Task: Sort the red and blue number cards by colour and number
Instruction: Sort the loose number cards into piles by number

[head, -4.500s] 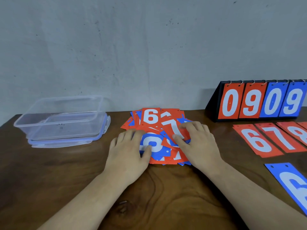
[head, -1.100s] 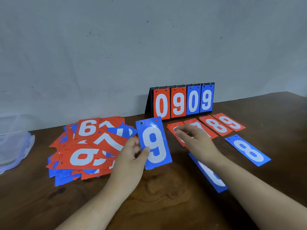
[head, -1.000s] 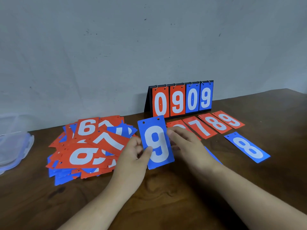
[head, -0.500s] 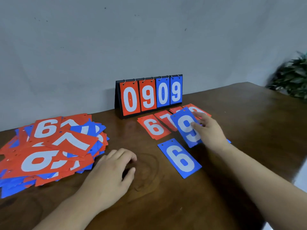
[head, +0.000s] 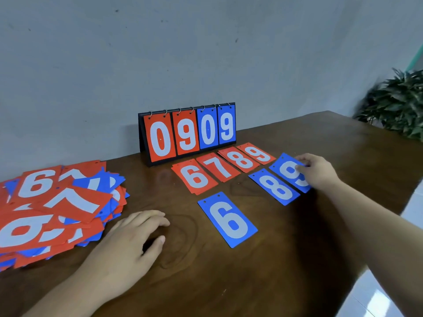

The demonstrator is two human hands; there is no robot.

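The right hand (head: 318, 172) grips the blue 9 card (head: 289, 171) by its right edge, thumb and fingers curled onto it. The card lies low on the bench (head: 229, 282), just beside the blue 8 card (head: 274, 187); whether it rests fully flat cannot be told. The blue 6 card (head: 227, 219) lies apart from those two, nearer the person, with a gap between it and the 8.

Behind the blue cards runs a row of red cards, side by side: red 6 (head: 194, 177), red 7 (head: 218, 167), red 8 (head: 240, 159) and red 9 (head: 257, 153). Past them a flip scoreboard (head: 190, 131) stands against the wall, showing 09 in red and 09 in blue.

The left hand (head: 135, 239) rests on the bench with fingers loosely bent, holding nothing, just beside the mixed pile of cards (head: 57, 209) at the left. A plant (head: 398, 104) shows beyond the bench's far right corner.
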